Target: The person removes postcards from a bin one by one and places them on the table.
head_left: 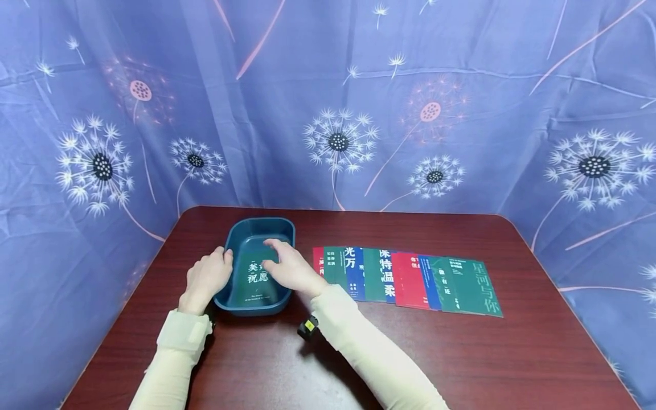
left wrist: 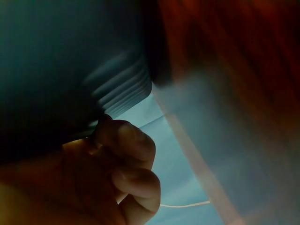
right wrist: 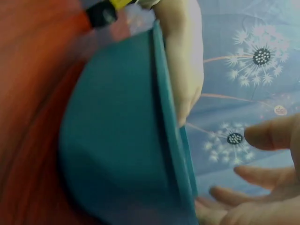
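A teal plastic tub (head_left: 253,311) stands on the left of the table. My left hand (head_left: 207,278) grips its left rim, and in the left wrist view curled fingers (left wrist: 133,140) show at the tub's ribbed side. Inside the tub lies a green card (head_left: 256,288) with white printed characters, partly covered by my right hand (head_left: 293,269). That hand is over the tub's right side with fingers spread and nothing held. From the right wrist view, the fingers (right wrist: 262,178) are apart, close to the tub's rim (right wrist: 164,103).
Right of the tub, a row of overlapping red, green and blue cards (head_left: 410,279) runs across the dark red-brown table (head_left: 461,353). A blue dandelion-print curtain (head_left: 287,159) surrounds the table's back and sides. A small black device (head_left: 307,327) sits at the right wrist.
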### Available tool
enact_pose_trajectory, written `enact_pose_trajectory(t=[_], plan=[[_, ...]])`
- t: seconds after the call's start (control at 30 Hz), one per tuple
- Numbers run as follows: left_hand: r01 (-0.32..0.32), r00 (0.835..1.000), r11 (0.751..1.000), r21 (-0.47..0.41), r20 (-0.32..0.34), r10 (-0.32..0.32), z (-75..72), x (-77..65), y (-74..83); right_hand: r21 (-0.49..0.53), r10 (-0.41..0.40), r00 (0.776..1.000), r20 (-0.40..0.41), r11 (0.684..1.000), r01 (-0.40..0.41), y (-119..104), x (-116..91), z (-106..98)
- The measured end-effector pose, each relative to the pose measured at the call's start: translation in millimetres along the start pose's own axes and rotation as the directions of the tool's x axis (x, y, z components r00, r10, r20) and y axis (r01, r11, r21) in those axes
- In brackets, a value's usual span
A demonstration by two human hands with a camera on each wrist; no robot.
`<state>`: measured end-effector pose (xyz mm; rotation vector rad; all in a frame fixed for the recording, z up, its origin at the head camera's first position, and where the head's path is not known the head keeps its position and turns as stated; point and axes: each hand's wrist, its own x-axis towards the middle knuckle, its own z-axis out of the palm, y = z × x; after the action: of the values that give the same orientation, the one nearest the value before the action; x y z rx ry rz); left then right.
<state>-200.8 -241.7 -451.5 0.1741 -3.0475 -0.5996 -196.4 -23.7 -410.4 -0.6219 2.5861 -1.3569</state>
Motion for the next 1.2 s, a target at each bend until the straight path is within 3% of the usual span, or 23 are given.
enact_pose_trajectory(t=[0.1,0.23,0.4,0.5,0.6,0.67,0.8,0.87,1.07,1.2], plan=[[0.003,1.0,1.0,0.003,-0.005,-0.003,-1.3,-0.4,-0.3,0.169,0.127,0.991,0.03,0.977,-0.13,-5,6,8],[0.001,1.0,1.0,-0.001,-0.007,-0.001,-2.1,-0.2,0.4,0.365,0.274,0.96,0.057,0.889,-0.275,-8,15,17],[-0.011,1.0,1.0,-0.006,-0.006,0.011,-1.5,0.5,1.9,0.478,0.387,0.922,0.026,0.805,-0.351,-8,22,26],[-0.004,1.0,1.0,-0.004,-0.008,0.004,-1.3,-0.2,1.5,0.519,0.422,0.906,0.022,0.77,-0.371,-7,26,30],[-0.003,1.0,1.0,-0.005,-0.008,0.003,-1.2,-0.5,1.6,0.597,0.451,0.892,0.008,0.714,-0.367,-6,28,32],[-0.005,1.0,1.0,-0.004,-0.012,0.005,-0.9,-0.3,1.8,0.693,0.475,0.88,0.027,0.626,-0.359,-3,30,31],[-0.013,0.999,1.0,-0.002,-0.033,0.013,-0.7,0.5,0.9,0.846,0.517,0.849,0.109,0.4,-0.353,0,33,29],[-0.013,0.999,1.0,-0.002,-0.036,0.013,-0.9,0.5,0.5,0.873,0.524,0.839,0.145,0.33,-0.358,0,34,28],[-0.005,1.0,1.0,-0.005,-0.021,0.005,-0.9,-0.6,0.4,0.891,0.543,0.817,0.194,0.252,-0.379,-2,31,29],[-0.004,1.0,1.0,-0.011,-0.013,0.004,0.2,-1.3,1.1,0.891,0.567,0.799,0.199,0.235,-0.388,-1,29,29]])
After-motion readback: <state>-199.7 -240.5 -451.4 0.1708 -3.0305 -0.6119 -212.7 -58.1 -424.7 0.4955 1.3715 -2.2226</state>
